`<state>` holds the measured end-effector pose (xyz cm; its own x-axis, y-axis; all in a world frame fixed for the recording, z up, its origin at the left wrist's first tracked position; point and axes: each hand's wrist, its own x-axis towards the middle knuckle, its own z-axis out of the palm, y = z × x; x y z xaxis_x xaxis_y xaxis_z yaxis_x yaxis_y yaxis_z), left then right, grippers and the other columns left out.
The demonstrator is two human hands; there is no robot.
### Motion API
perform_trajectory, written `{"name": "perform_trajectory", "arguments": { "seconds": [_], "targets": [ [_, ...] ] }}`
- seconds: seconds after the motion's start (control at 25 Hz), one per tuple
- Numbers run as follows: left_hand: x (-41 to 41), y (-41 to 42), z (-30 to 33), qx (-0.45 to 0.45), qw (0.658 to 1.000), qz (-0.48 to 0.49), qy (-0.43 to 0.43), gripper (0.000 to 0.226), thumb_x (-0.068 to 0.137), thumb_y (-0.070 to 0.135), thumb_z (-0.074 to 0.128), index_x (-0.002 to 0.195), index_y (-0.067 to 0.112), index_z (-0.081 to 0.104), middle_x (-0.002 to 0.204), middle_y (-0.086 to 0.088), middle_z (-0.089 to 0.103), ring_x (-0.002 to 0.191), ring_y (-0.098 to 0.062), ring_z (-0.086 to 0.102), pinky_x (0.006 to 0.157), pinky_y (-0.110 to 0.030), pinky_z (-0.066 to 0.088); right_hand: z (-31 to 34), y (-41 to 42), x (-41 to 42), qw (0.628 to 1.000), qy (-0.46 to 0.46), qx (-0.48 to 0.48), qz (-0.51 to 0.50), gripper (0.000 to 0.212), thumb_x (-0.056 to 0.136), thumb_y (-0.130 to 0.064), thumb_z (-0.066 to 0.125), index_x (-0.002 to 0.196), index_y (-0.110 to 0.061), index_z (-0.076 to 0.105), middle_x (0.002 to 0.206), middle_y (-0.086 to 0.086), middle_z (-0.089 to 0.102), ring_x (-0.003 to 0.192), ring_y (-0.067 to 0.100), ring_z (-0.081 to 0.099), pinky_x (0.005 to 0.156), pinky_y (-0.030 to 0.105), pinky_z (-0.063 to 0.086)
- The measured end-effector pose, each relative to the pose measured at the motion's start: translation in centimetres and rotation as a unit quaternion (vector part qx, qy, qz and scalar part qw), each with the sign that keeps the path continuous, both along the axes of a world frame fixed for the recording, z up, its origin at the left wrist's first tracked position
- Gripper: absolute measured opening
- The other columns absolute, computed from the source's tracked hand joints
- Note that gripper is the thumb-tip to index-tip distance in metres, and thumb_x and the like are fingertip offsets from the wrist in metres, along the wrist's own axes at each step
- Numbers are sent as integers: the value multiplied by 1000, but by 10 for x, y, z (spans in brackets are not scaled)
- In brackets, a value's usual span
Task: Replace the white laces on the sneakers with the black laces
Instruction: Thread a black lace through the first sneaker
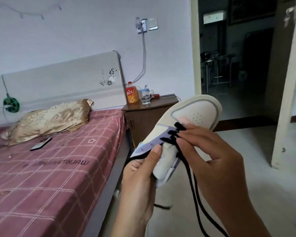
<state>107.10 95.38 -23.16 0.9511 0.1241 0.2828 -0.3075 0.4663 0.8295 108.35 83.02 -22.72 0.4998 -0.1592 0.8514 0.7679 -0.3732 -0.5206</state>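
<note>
My left hand (140, 173) grips the cream leather sneaker (186, 124); my right hand (210, 151) pinches its black lace (191, 178). At left, the pink checked bed (50, 168).

smooth matt sneaker (195, 113), woven black lace (193, 185), glossy pillow (50, 118)

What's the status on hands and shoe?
Left hand grips white low-top sneaker at tongue. Right hand pinches black flat lace at eyelets. Lower rows laced black; ends dangling. Nothing obstructing.
</note>
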Motion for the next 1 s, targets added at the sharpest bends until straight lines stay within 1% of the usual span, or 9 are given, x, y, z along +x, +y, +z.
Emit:
{"name": "perform_trajectory", "arguments": {
  "seconds": [0.12,0.24,0.36,0.52,0.6,0.72,0.8,0.88,1.0],
  "targets": [
    [-6,12,-8,-15,999,-36,18,25,67,20,68,77,-1,76,86,-18,73,75,-19,70,64,-24,56,-8,3,-11,1000,3,-29,3,19,81,-19,64,97,-15,73,103,-9,67,105,-3,58,94,7,40],
    [-6,28,-16,-14,997,-59,54,26,64,24,70,76,1,76,83,-16,72,71,-19,69,62,-27,57,-14,12,-16,998,-15,-56,-16,18,80,-15,65,95,-10,73,100,-4,68,102,2,59,95,12,43],
    [-6,40,-20,-30,994,-79,67,21,73,17,72,88,3,75,92,-16,71,77,-20,69,59,-26,55,-16,22,-22,998,-20,-61,-11,17,80,-13,66,94,-9,74,98,-3,69,100,4,61,93,14,44],
    [-9,48,-23,-10,997,-74,32,30,77,27,64,97,8,75,101,-15,71,90,-21,69,74,-30,56,-15,24,-28,998,45,-28,16,22,79,-16,72,101,-20,71,100,-13,69,96,-7,61,88,3,40],
    [-12,48,-25,-13,997,-67,32,28,78,22,64,98,5,74,104,-16,70,95,-22,67,89,-37,54,-17,25,-30,995,91,14,47,19,75,-18,73,94,-22,73,101,-20,67,97,-15,58,85,-2,37],
    [-15,44,-26,-21,997,-46,58,21,72,14,67,85,-1,73,97,-19,69,92,-25,65,99,-44,46,-17,27,-33,997,66,-37,13,8,76,-23,70,83,-19,72,101,-21,63,102,-16,54,88,-1,36],
    [-17,42,-26,-18,998,-21,55,15,69,12,68,77,1,74,87,-17,70,85,-23,66,93,-43,51,-14,25,-34,996,40,-84,-7,4,77,-16,74,78,-13,71,95,-11,67,102,-5,56,89,2,39],
    [-22,40,-24,-11,1000,0,28,9,69,12,67,68,6,74,73,-9,70,72,-16,67,71,-30,57,-10,22,-37,989,20,-144,-32,5,73,-12,71,69,-10,67,84,-4,68,100,2,54,87,4,38],
    [-30,36,-20,49,998,37,-10,16,69,14,69,52,14,68,55,7,61,53,-6,59,54,-17,47,-4,20,-40,983,20,-177,-42,8,69,-14,67,63,-12,63,75,-4,64,96,3,52,85,4,35]
  ]
}}
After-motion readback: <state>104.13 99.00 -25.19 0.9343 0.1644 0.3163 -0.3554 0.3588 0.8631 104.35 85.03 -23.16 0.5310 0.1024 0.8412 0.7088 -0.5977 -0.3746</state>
